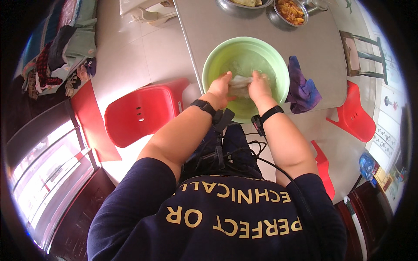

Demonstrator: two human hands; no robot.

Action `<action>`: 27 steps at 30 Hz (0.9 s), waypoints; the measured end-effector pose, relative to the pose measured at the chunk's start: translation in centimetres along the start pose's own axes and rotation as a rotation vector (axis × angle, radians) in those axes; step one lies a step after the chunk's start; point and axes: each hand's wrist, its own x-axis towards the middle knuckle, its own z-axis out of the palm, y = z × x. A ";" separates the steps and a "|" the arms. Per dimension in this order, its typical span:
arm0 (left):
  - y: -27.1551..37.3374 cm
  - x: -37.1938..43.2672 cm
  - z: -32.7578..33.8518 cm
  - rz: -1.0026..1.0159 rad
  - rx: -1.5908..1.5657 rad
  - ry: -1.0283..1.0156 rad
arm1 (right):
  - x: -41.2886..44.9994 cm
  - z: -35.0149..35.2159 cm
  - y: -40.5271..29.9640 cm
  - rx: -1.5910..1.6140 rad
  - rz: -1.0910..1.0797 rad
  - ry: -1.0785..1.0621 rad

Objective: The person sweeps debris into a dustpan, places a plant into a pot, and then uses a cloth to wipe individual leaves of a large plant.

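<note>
A green plastic basin (245, 112) with water in it stands at the near edge of the table (313, 39). Both my hands are inside its rim, gripping a wet white cloth (241, 83) stretched between them. My left hand (222, 88) holds the cloth's left end, thumb up. On the other end is my right hand (260, 85), its fingertips partly at the water. A purple and blue cloth (302, 88) lies right of the basin, hanging over the table's edge. Black straps with small devices and cables are around both wrists.
Metal bowls with food (290, 11) stand at the table's far side. Red plastic chairs (143, 112) are at left and right (356, 114). A dark wooden chair (362, 53) is far right. Clothes (62, 55) are piled at upper left. Black cables (258, 148) hang before my body.
</note>
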 end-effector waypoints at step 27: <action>0.3 1.2 0.0 -0.046 -0.505 -0.193 | -6.1 -5.6 -1.2 0.512 -0.206 0.335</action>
